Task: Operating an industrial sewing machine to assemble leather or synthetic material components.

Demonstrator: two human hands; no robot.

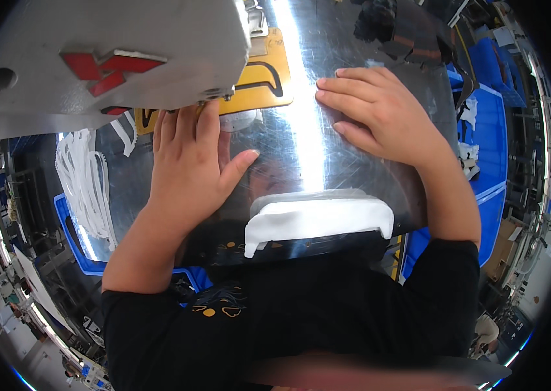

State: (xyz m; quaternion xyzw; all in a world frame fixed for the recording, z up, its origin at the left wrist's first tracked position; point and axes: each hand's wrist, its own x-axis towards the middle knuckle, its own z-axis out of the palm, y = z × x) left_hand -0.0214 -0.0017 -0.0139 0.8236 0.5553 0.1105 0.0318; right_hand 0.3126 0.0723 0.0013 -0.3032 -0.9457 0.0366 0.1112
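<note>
My left hand (187,159) lies with its fingers stretched forward and its thumb apart. Its fingertips reach the near edge of a yellow template plate (277,49), beneath a grey machine head (190,29) that hides part of the plate. A dark-edged curved slot runs through the plate. Over the shiny metal tabletop (360,173), my right hand (386,114) is spread palm down, holding nothing, to the right of the plate. Between my forearms, a small stack of white curved fabric pieces (318,218) rests at the table's near edge.
Long white strips (83,182) lie in a bundle at the left. Blue bins (490,137) with white pieces stand along the right side, and another blue bin (70,238) is at the lower left. A dark object (412,32) sits at the far right of the table.
</note>
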